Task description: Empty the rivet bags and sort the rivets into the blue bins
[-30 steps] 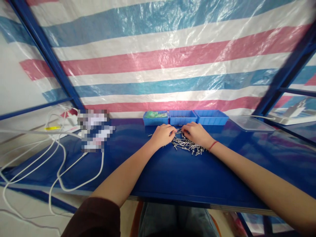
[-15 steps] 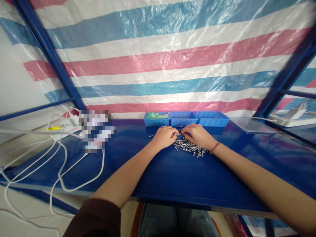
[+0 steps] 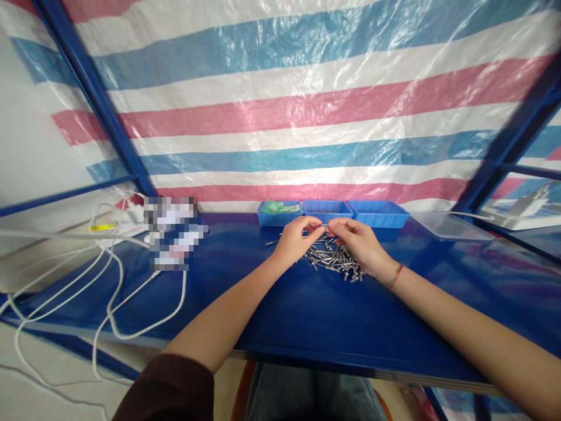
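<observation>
Over a pile of silvery blind rivets (image 3: 329,257) on the blue table, my two hands meet fingertip to fingertip. A slim metal rivet (image 3: 325,225) spans the small gap between them. My left hand (image 3: 296,240) pinches its left end between thumb and fingers. From the other side my right hand (image 3: 363,247), with a thin red cord at the wrist, is closed in a pinch at the right end. The fingers partly cover the rivet. Some loose rivets lie by the left hand, and part of the pile is hidden under the right hand.
Behind the hands stand three blue bins: the left bin (image 3: 280,218) with green packets, the middle bin (image 3: 328,206) with some metal pieces, the right bin (image 3: 379,217). A clear plastic lid (image 3: 451,226) lies at right. White cables (image 3: 114,292) loop at left, beside a pixelated patch.
Both hands have risen slightly from the pile, and their fingertips have come together. A rivet now shows between them. The view has shifted a little.
</observation>
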`<state>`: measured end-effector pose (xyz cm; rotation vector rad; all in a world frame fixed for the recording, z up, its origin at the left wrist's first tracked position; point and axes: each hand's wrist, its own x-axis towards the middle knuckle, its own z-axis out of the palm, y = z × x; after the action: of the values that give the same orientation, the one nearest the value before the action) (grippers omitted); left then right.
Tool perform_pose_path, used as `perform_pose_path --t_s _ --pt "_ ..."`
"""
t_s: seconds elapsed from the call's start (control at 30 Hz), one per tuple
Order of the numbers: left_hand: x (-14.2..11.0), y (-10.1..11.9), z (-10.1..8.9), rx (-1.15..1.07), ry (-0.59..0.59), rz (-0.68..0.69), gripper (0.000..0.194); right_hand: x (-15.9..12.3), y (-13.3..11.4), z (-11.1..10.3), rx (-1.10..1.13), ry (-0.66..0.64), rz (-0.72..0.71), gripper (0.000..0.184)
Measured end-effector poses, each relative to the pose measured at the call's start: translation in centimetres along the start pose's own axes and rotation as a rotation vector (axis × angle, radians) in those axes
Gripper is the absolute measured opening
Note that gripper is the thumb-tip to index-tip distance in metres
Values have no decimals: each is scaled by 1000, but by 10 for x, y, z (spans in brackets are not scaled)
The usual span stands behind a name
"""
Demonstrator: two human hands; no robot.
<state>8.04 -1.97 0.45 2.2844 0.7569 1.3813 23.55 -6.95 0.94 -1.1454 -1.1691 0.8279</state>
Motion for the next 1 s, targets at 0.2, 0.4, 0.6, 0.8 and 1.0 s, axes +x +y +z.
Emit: perform_pose_path --t_s 0.2,0.4,0.6,0.8,1.0 --pt "0 5 1 -57 23 -14 8 -4 0 2 162 -98 106 33" --pt "0 9 -3 -41 18 9 9 -7 -1 5 197 -242 181 32" --pt "-1 9 -1 -41 30 -9 14 -3 2 3 154 -165 26 31" --pt "0 1 3 -102 12 -95 14 -1 0 3 -1 -112 -219 30" --pt "-1 -2 3 -6 -122 -87 22 -9 -14 -7 -678 -141 -611 18"
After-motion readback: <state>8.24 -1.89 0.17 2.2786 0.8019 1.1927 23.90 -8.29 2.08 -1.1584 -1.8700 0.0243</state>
